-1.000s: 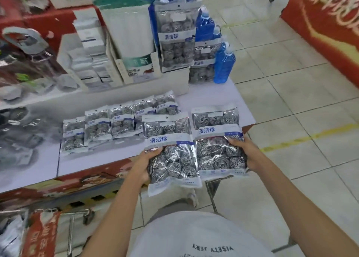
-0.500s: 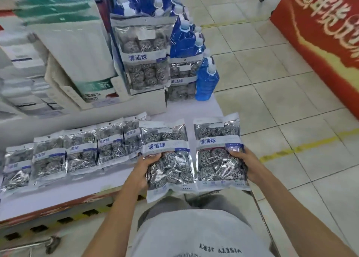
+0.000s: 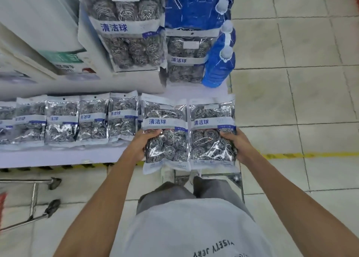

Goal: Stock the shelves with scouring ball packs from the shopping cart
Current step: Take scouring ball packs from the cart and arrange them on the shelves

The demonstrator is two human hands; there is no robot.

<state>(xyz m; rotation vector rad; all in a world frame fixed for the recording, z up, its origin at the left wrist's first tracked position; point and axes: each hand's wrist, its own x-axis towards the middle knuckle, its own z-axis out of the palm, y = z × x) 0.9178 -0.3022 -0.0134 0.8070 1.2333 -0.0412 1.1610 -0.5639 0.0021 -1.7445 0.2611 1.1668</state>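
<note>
Pale floor tiles with a yellow line run past the white shelf (image 3: 58,155) I'm working at. From my left hand (image 3: 139,146), which grips the left pack (image 3: 165,132) at its lower edge, and my right hand (image 3: 236,145), which grips the right pack (image 3: 212,132) the same way, both packs now hang over the shelf's free end, closer in than a second ago, when they were short of the edge. I judge they are about ready to be set down, extending the row of packs (image 3: 77,120) lying flat to the left. Further back, upright packs (image 3: 126,31) lean beside blue bottles (image 3: 219,62). Only the shopping cart's frame (image 3: 33,198) shows at left; its contents are out of view.
</note>
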